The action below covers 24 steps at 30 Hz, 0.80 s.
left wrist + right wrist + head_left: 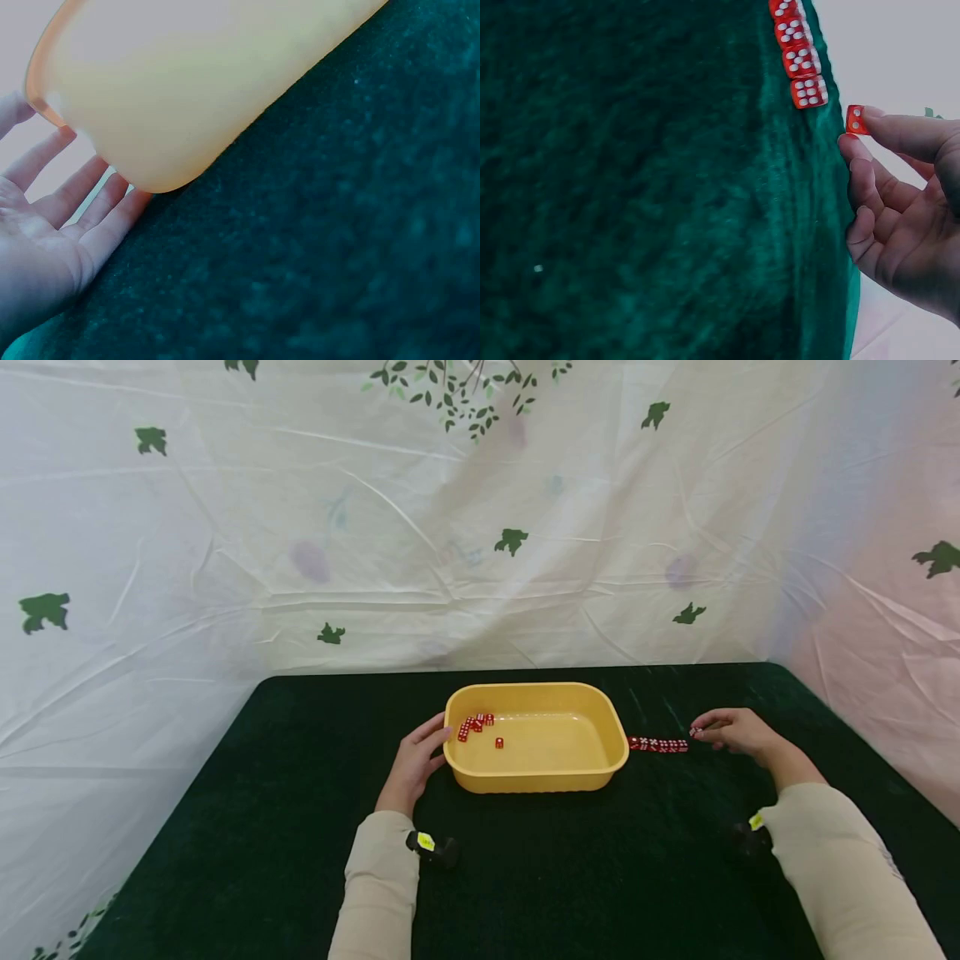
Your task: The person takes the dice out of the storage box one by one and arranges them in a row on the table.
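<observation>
Pinching single red die, right hand sits just beside dice row. Left hand, fingers straight, rests against yellow tub.

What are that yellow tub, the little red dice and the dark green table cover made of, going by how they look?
Yellow tub: likely moulded plastic, smooth with a soft sheen and rounded rim; light glows through its wall in the left wrist view.
Red dice: probably clear acrylic or resin, glossy, see-through red with white pips.
Table cover: seems felt or velvet-like cloth, matte and fuzzy up close.
</observation>
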Available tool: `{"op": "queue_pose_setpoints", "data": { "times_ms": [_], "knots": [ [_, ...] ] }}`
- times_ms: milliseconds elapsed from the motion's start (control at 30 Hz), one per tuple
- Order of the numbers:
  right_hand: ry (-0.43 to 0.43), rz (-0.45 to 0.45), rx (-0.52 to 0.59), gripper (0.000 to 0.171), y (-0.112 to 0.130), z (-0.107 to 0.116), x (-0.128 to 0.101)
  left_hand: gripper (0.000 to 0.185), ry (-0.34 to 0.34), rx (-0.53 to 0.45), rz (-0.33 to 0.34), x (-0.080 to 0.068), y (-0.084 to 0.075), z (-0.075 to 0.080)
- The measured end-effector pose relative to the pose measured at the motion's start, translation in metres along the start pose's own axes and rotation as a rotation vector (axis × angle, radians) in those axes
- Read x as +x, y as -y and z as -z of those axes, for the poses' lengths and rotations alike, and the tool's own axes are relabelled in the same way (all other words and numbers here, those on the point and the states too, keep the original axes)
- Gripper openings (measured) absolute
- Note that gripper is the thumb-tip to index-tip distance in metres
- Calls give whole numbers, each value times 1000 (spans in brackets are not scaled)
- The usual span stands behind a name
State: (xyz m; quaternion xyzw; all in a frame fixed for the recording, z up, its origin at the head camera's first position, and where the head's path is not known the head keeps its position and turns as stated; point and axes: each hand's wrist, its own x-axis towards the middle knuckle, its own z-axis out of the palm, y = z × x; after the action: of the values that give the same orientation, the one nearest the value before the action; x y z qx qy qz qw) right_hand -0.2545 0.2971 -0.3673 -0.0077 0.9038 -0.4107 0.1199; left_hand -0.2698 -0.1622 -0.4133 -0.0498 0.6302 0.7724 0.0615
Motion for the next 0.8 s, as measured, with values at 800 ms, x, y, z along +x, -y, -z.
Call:
{"op": "queue_pose_setpoints", "data": {
  "times_ms": [800],
  "knots": [
    [30, -13, -9, 29, -8, -11, 4, 38, 16, -12, 6, -1, -1, 0]
  ]
}}
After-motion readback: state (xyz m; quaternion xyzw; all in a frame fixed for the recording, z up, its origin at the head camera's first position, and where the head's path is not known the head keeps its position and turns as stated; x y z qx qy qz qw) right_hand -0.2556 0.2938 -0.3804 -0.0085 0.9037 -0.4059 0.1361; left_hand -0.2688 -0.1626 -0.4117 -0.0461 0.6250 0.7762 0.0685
